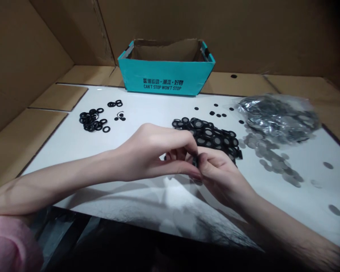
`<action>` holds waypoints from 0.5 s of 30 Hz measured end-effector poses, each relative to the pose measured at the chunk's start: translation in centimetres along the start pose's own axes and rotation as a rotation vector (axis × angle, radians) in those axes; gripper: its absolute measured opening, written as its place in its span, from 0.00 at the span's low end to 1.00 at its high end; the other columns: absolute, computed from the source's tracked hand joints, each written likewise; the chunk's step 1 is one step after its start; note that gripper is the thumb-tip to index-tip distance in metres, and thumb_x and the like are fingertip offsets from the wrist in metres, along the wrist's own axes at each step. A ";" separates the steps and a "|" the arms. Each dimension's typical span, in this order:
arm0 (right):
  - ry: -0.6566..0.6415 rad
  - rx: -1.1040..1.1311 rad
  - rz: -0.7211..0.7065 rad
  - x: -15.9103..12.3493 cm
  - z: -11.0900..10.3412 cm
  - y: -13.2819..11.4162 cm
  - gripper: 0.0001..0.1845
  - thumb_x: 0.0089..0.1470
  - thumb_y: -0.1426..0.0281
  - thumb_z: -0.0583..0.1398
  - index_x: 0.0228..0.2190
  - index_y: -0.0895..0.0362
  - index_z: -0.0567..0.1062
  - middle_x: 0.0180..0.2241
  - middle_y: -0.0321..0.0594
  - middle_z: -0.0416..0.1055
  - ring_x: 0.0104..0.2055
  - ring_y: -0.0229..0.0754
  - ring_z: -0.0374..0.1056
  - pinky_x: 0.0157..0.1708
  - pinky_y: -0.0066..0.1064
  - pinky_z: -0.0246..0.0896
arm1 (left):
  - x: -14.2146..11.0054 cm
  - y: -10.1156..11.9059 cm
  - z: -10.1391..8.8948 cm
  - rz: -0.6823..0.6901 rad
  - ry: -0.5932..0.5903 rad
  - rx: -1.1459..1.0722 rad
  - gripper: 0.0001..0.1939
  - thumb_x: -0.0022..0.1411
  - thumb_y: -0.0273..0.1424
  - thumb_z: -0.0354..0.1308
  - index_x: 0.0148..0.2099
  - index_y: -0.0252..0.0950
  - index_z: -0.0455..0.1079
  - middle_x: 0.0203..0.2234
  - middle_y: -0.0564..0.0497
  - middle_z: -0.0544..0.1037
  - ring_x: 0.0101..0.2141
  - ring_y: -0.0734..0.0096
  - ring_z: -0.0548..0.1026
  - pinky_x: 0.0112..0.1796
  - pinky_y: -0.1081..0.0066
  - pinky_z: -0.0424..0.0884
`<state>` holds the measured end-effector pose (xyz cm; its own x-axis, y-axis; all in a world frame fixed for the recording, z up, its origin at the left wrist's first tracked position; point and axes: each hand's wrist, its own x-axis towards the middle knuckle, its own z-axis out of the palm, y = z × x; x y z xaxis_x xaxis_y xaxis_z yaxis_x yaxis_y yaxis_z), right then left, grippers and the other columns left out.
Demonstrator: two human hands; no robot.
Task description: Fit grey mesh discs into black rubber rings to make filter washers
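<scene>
My left hand (154,149) reaches in from the left, its thumb and fingertips pinched on a small black ring (195,161) seen nearly edge-on. From the right, my right hand (219,168) grips the same ring with its thumb and finger. Fingertips cover most of the ring. Just behind the hands lies a heap of black rings with grey discs in their centres (217,140), partly hidden by them. Thin translucent grey discs (276,160) are scattered to the right of my right hand.
A turquoise cardboard box (166,75) stands at the back of the white table (147,109). Bare black rings (90,121) lie at left. A clear plastic bag (280,117) of discs rests at right, near small black discs (218,115). Cardboard walls (229,34) surround the table.
</scene>
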<state>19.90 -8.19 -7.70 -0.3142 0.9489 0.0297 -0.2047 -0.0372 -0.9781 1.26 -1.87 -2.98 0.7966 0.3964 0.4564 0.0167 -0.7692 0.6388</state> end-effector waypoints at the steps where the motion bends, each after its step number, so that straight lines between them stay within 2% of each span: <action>1: 0.001 0.015 -0.005 0.0 0.1 0.0 0.22 0.57 0.55 0.60 0.21 0.58 0.71 0.21 0.34 0.64 0.26 0.34 0.60 0.27 0.27 0.55 | 0.0 0.0 0.0 0.011 0.003 0.011 0.10 0.59 0.33 0.65 0.39 0.31 0.71 0.27 0.51 0.79 0.25 0.79 0.75 0.30 0.81 0.72; 4: 0.007 0.062 0.000 0.1 0.3 0.0 0.21 0.56 0.55 0.61 0.22 0.58 0.72 0.22 0.35 0.65 0.25 0.34 0.60 0.25 0.27 0.55 | -0.1 -0.2 0.1 0.070 0.006 0.074 0.16 0.57 0.35 0.67 0.42 0.29 0.72 0.27 0.50 0.78 0.26 0.77 0.74 0.31 0.80 0.71; 7: 0.013 0.055 0.030 0.0 0.3 0.1 0.21 0.56 0.54 0.60 0.23 0.58 0.72 0.23 0.36 0.66 0.27 0.35 0.61 0.27 0.26 0.57 | -0.1 -0.3 0.2 0.119 0.016 0.118 0.10 0.62 0.34 0.62 0.41 0.32 0.72 0.27 0.51 0.78 0.26 0.79 0.72 0.30 0.80 0.69; 11: 0.040 0.008 0.024 -0.1 0.0 0.1 0.24 0.56 0.51 0.58 0.22 0.57 0.71 0.24 0.37 0.65 0.28 0.36 0.62 0.30 0.27 0.61 | -0.2 -0.3 0.3 0.138 0.046 0.135 0.09 0.64 0.33 0.61 0.43 0.33 0.72 0.26 0.52 0.78 0.24 0.80 0.71 0.30 0.81 0.68; 15: 0.044 -0.085 0.005 -0.2 -0.1 -0.1 0.18 0.56 0.54 0.60 0.27 0.56 0.75 0.27 0.38 0.69 0.31 0.37 0.65 0.32 0.28 0.64 | -0.3 -0.2 0.4 0.118 0.021 0.164 0.06 0.63 0.30 0.61 0.37 0.30 0.71 0.25 0.50 0.77 0.24 0.79 0.71 0.29 0.81 0.67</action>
<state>20.06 -8.33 -7.63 -0.2737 0.9617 0.0175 -0.1229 -0.0170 -0.9923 1.29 -2.02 -3.50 0.7863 0.3073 0.5360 0.0235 -0.8817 0.4711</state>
